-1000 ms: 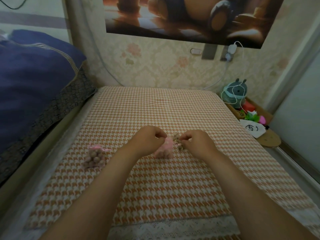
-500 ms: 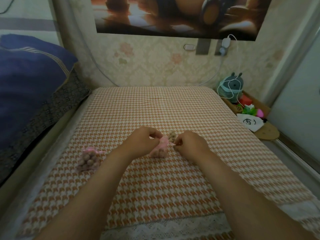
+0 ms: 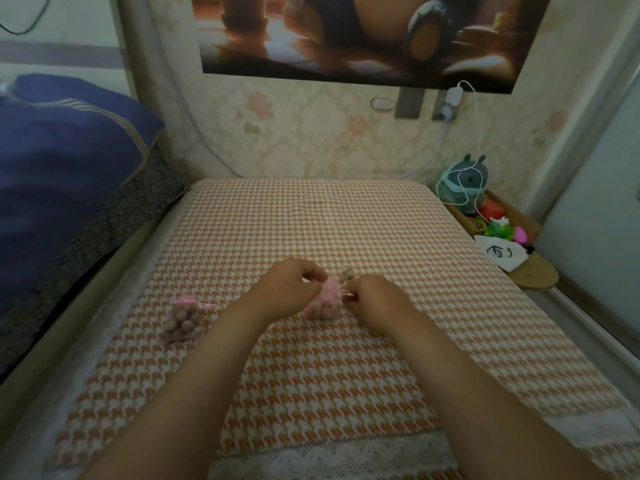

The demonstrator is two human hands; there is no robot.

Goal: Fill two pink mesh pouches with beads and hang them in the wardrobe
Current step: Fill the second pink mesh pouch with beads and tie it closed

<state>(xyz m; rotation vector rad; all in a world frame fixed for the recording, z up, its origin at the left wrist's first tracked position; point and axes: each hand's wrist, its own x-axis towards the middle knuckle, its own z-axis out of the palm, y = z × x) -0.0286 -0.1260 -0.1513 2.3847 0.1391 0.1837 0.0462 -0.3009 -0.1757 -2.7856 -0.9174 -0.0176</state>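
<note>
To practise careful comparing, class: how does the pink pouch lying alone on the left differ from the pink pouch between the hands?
The left pouch lies untouched on the checked cloth; the middle pouch is pinched at its top by the left hand and right hand. The left pouch lies alone; the middle pouch has loose beads just behind it. Both are pink mesh, hold brownish beads and rest on the cloth.

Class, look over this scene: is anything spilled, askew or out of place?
A few loose beads lie on the checked cloth just behind the pouch pinched by the left hand and right hand, outside any pouch. Nothing else stands out.
</note>
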